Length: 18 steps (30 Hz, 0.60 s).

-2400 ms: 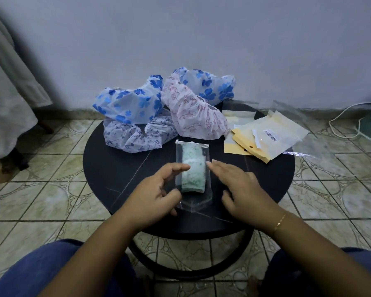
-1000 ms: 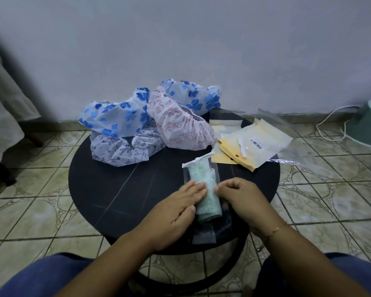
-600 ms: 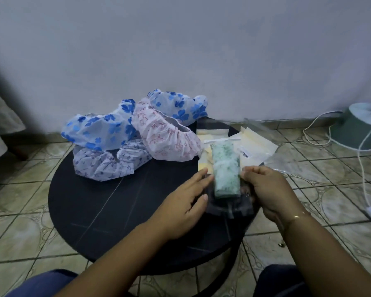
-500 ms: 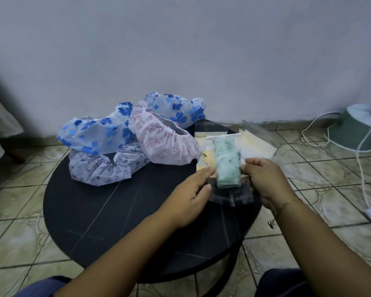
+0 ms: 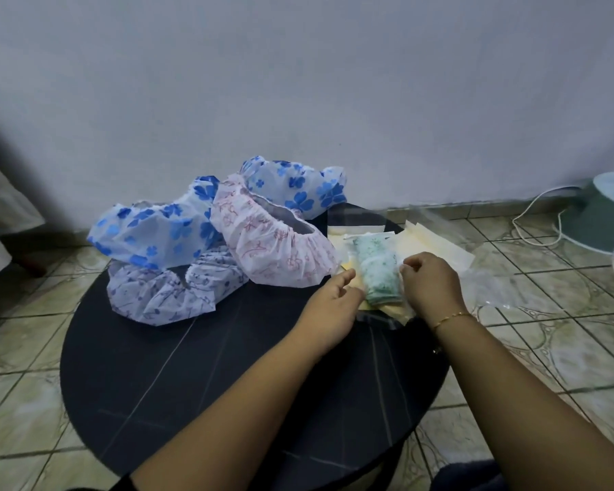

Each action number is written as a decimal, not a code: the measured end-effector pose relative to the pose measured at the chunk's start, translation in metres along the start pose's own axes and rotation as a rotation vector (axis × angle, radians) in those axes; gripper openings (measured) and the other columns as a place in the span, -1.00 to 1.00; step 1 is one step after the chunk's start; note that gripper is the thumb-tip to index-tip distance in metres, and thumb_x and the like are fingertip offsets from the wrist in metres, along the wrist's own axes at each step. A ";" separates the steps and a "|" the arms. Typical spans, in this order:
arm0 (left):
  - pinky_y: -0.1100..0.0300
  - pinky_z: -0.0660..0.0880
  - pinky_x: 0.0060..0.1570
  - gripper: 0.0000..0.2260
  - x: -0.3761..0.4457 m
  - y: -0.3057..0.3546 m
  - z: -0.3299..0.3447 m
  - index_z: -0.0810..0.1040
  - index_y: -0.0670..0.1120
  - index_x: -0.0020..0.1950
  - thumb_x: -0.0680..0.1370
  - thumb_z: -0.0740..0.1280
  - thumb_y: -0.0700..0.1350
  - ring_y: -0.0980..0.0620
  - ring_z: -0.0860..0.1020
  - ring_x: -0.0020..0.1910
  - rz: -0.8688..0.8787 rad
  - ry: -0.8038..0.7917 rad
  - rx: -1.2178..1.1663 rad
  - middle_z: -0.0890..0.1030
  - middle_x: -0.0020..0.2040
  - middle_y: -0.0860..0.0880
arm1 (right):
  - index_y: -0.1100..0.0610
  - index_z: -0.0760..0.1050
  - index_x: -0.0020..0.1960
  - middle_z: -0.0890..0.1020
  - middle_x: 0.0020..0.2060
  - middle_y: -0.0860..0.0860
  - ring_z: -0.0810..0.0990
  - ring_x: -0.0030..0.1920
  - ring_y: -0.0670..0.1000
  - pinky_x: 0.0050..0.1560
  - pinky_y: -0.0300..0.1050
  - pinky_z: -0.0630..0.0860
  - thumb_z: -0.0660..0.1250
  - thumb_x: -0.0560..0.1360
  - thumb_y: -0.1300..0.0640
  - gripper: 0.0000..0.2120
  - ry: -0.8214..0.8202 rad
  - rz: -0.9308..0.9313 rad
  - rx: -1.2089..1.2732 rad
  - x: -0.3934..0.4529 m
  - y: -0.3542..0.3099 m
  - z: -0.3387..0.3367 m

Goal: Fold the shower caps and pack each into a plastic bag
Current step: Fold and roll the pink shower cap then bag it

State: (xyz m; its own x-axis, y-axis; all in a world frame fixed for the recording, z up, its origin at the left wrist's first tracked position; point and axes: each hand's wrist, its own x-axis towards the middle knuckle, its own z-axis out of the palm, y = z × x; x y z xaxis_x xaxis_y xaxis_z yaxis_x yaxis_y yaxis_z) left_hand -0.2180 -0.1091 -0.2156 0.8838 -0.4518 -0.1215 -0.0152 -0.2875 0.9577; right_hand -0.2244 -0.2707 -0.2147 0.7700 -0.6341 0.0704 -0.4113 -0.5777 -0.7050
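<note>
Both forearms extended from the lower frame toward right of centre. Left hand [image 5: 328,306] lay with fingers straight, relaxed. Right hand [image 5: 429,283] had fingers curled, pinching.

No legible text — labels, brands, numbers

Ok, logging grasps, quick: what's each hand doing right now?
Left hand: open, fingertips against the bagged green cap.
Right hand: pinching the bagged green cap's edge.

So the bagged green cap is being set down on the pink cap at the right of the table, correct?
Not quite. The head view shows the bagged green cap going onto the yellow packets at the right of the table; the pink cap lies beside it.
</note>
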 end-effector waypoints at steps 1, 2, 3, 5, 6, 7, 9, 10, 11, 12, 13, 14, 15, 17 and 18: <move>0.37 0.28 0.07 -0.58 -0.002 -0.001 -0.002 0.33 0.05 0.45 0.58 0.23 -0.05 0.29 0.42 0.08 0.001 0.003 0.010 0.44 0.17 0.16 | 0.18 0.56 0.09 0.60 0.09 0.15 0.50 0.12 0.19 0.03 -0.11 0.39 0.20 0.57 0.15 -0.79 0.014 -0.024 -0.054 -0.001 -0.001 0.000; 0.35 0.26 0.12 -0.58 -0.006 -0.003 -0.005 0.33 0.04 0.45 0.58 0.23 -0.05 0.28 0.41 0.13 0.009 0.004 0.022 0.44 0.18 0.16 | 0.17 0.57 0.11 0.59 0.10 0.15 0.49 0.14 0.20 0.06 -0.07 0.39 0.18 0.57 0.15 -0.77 0.033 -0.051 -0.130 -0.003 -0.003 -0.001; 0.35 0.25 0.15 -0.59 -0.010 -0.004 -0.008 0.34 0.04 0.45 0.58 0.23 -0.05 0.27 0.40 0.16 0.016 0.009 0.032 0.43 0.18 0.17 | 0.14 0.57 0.14 0.58 0.13 0.14 0.46 0.17 0.20 0.09 -0.04 0.38 0.15 0.58 0.14 -0.74 0.056 -0.078 -0.225 -0.006 -0.006 -0.001; 0.35 0.27 0.17 -0.61 -0.018 -0.007 -0.017 0.38 0.02 0.42 0.58 0.25 -0.07 0.28 0.42 0.17 0.026 0.031 0.027 0.46 0.19 0.20 | 0.05 0.54 0.20 0.52 0.21 0.09 0.37 0.23 0.16 0.15 0.00 0.30 0.12 0.59 0.10 -0.72 0.111 -0.134 -0.371 -0.015 -0.015 -0.002; 0.36 0.30 0.16 -0.64 -0.021 -0.009 -0.021 0.42 0.01 0.39 0.58 0.26 -0.07 0.27 0.44 0.16 0.025 0.052 0.013 0.49 0.19 0.20 | 0.02 0.53 0.22 0.49 0.25 0.05 0.33 0.25 0.14 0.16 0.00 0.26 0.12 0.59 0.09 -0.71 0.134 -0.171 -0.395 -0.020 -0.020 -0.002; 0.36 0.33 0.12 -0.69 -0.024 -0.012 -0.026 0.48 0.02 0.33 0.58 0.27 -0.09 0.27 0.47 0.12 0.016 0.084 -0.006 0.52 0.16 0.20 | 0.01 0.52 0.24 0.46 0.28 0.03 0.30 0.27 0.11 0.17 0.00 0.22 0.13 0.58 0.08 -0.71 0.146 -0.221 -0.394 -0.026 -0.026 -0.002; 0.33 0.43 -0.02 -0.85 -0.030 -0.018 -0.038 0.58 0.04 0.09 0.55 0.28 -0.09 0.21 0.54 -0.04 -0.017 0.201 -0.042 0.60 -0.01 0.16 | -0.01 0.50 0.26 0.43 0.32 -0.01 0.27 0.30 0.08 0.17 -0.02 0.19 0.16 0.57 0.06 -0.70 0.130 -0.340 -0.367 -0.038 -0.038 0.006; 0.26 0.46 -0.10 -0.91 -0.032 -0.020 -0.044 0.58 0.03 -0.04 0.53 0.29 -0.08 0.16 0.55 -0.13 -0.039 0.280 -0.059 0.61 -0.11 0.11 | -0.01 0.48 0.28 0.41 0.33 -0.02 0.26 0.31 0.07 0.18 -0.03 0.19 0.18 0.56 0.05 -0.68 0.103 -0.398 -0.349 -0.044 -0.044 0.011; 0.19 0.46 -0.18 -0.94 -0.032 -0.022 -0.049 0.55 -0.01 -0.13 0.51 0.30 -0.08 0.12 0.53 -0.22 -0.064 0.363 -0.080 0.59 -0.20 0.06 | -0.01 0.44 0.32 0.39 0.35 -0.02 0.24 0.33 0.05 0.21 -0.03 0.19 0.20 0.55 0.03 -0.66 0.064 -0.450 -0.330 -0.049 -0.049 0.017; 0.15 0.44 -0.23 -0.93 -0.033 -0.023 -0.055 0.50 -0.04 -0.17 0.49 0.31 -0.07 0.09 0.49 -0.28 -0.089 0.440 -0.102 0.56 -0.26 0.03 | -0.01 0.39 0.35 0.36 0.37 -0.03 0.22 0.36 0.04 0.25 -0.03 0.18 0.22 0.54 -0.01 -0.61 0.018 -0.496 -0.316 -0.055 -0.054 0.024; 0.15 0.41 -0.27 -0.92 -0.032 -0.025 -0.060 0.46 -0.05 -0.16 0.48 0.31 -0.07 0.08 0.47 -0.31 -0.113 0.504 -0.132 0.53 -0.28 0.01 | -0.02 0.32 0.40 0.33 0.40 -0.03 0.19 0.38 0.04 0.28 -0.03 0.17 0.25 0.52 -0.05 -0.54 -0.025 -0.533 -0.307 -0.060 -0.058 0.031; 0.16 0.40 -0.29 -0.91 -0.031 -0.026 -0.065 0.45 -0.06 -0.13 0.48 0.31 -0.07 0.08 0.46 -0.31 -0.134 0.551 -0.181 0.51 -0.26 0.01 | -0.01 0.24 0.43 0.28 0.42 -0.04 0.16 0.41 0.03 0.32 -0.02 0.15 0.28 0.50 -0.10 -0.45 -0.053 -0.560 -0.303 -0.065 -0.061 0.037; 0.17 0.39 -0.29 -0.90 -0.029 -0.026 -0.068 0.44 -0.08 -0.08 0.48 0.31 -0.08 0.08 0.46 -0.30 -0.155 0.577 -0.249 0.51 -0.22 -0.01 | 0.00 0.17 0.46 0.23 0.45 -0.04 0.12 0.44 0.03 0.34 -0.02 0.12 0.31 0.47 -0.15 -0.35 -0.063 -0.583 -0.300 -0.069 -0.064 0.044; 0.18 0.39 -0.28 -0.87 -0.022 -0.026 -0.072 0.47 -0.12 0.01 0.50 0.26 -0.12 0.08 0.46 -0.26 -0.185 0.557 -0.404 0.52 -0.16 -0.05 | 0.03 0.05 0.51 0.13 0.49 -0.03 0.05 0.47 0.03 0.36 -0.02 0.07 0.35 0.42 -0.19 -0.19 -0.048 -0.613 -0.293 -0.074 -0.068 0.054; 0.18 0.39 -0.26 -0.87 -0.020 -0.024 -0.073 0.48 -0.12 0.02 0.52 0.22 -0.14 0.07 0.47 -0.24 -0.192 0.521 -0.481 0.52 -0.15 -0.05 | 0.04 -0.01 0.52 0.08 0.51 -0.02 0.00 0.49 0.02 0.36 -0.02 0.05 0.36 0.40 -0.19 -0.14 -0.040 -0.620 -0.289 -0.075 -0.070 0.058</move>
State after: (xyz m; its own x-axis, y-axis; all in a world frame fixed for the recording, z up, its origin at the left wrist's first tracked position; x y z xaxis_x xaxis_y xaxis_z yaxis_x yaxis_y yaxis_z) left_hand -0.2013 -0.0318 -0.2171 0.9598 0.0642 -0.2733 0.2629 0.1354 0.9553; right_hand -0.2246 -0.1530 -0.2120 0.9203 -0.1257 0.3705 0.0018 -0.9455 -0.3255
